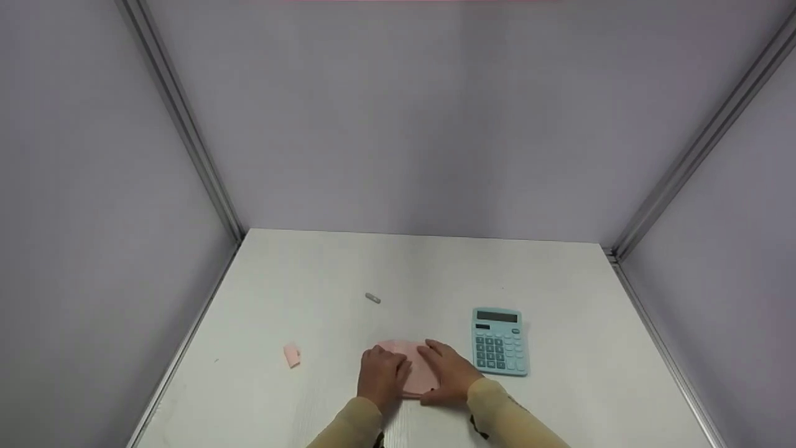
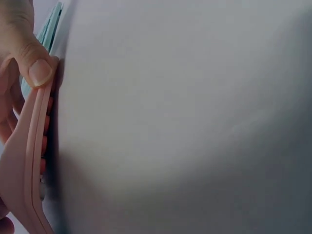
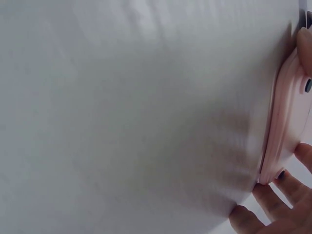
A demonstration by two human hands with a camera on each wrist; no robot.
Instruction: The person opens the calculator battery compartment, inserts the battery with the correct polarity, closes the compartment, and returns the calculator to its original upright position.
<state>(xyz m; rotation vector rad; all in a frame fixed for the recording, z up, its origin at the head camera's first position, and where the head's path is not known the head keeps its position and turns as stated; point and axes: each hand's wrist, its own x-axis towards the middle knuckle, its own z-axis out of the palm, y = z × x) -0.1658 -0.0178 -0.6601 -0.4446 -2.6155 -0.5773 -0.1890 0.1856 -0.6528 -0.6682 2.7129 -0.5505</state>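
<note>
Done: pink calculator (image 1: pixel 422 379) lies keys-down on table (image 1: pixel 311 267), left hand (image 1: pixel 380 375) and right hand (image 1: pixel 456 375) both clamped on it. Small pink piece (image 1: pixel 291 356) and grey cylinder (image 1: pixel 372 298) lie apart; I judge work unfinished, exact remainder I cannot tell.

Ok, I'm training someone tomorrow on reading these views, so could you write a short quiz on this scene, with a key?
1. In the head view, which thing lies to the right of the pink device?
A) small pink piece
B) light-blue calculator
C) small grey cylinder

2. True or false: only the left hand touches the pink device.

3. Fill in: in the left wrist view, the buttons of the pink device face the ____.

Key:
1. B
2. False; the right hand touches it too.
3. Tabletop
</note>
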